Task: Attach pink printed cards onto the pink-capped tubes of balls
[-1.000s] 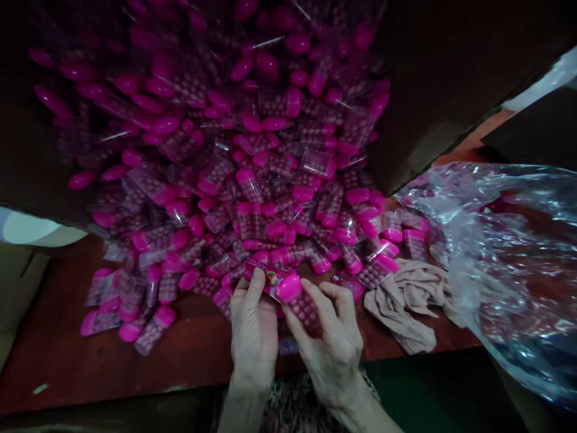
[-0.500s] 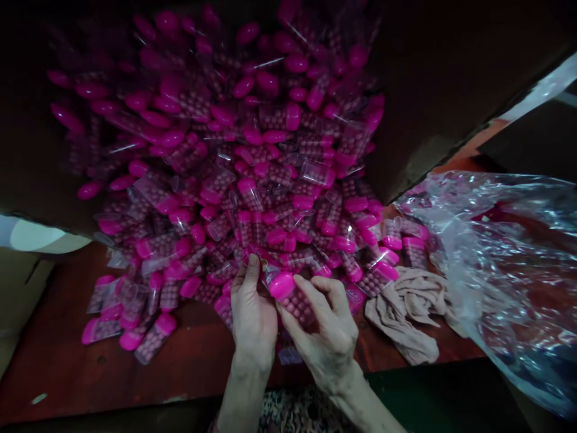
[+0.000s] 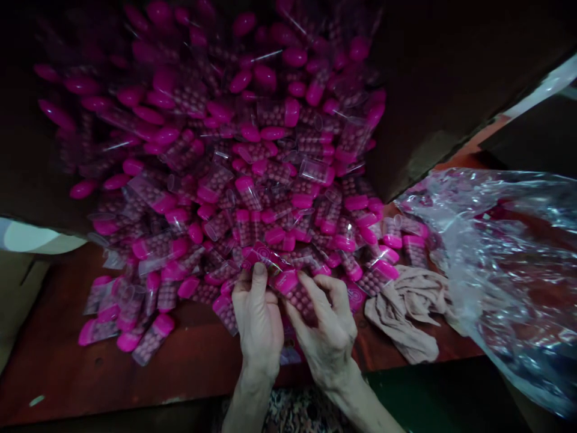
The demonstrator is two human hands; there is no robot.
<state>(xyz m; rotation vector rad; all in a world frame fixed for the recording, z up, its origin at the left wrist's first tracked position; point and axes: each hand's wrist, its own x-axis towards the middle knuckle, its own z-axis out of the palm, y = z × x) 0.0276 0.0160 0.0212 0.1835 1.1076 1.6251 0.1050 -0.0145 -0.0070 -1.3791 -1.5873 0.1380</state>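
Observation:
My right hand (image 3: 328, 319) is closed round a clear container (image 3: 301, 299) of small round pink balls with a bright pink cap. Beside it, my left hand (image 3: 260, 313) pinches a shiny pink printed label (image 3: 265, 257), which lies against the capped end of the container. Both hands are close together at the near edge of a large heap of similar pink-capped containers (image 3: 252, 192). The palm side of my left hand is partly hidden.
Dark box walls (image 3: 433, 90) flank the heap. To the right lie a crumpled beige cloth (image 3: 406, 313) and a clear plastic bag (image 3: 518, 270). A small group of containers (image 3: 130, 313) sits on the red tabletop (image 3: 202, 361) at the left.
The pink label has come into fuller view across the container's cap, and the cap has turned. My left hand has shifted slightly right, nearer my right hand.

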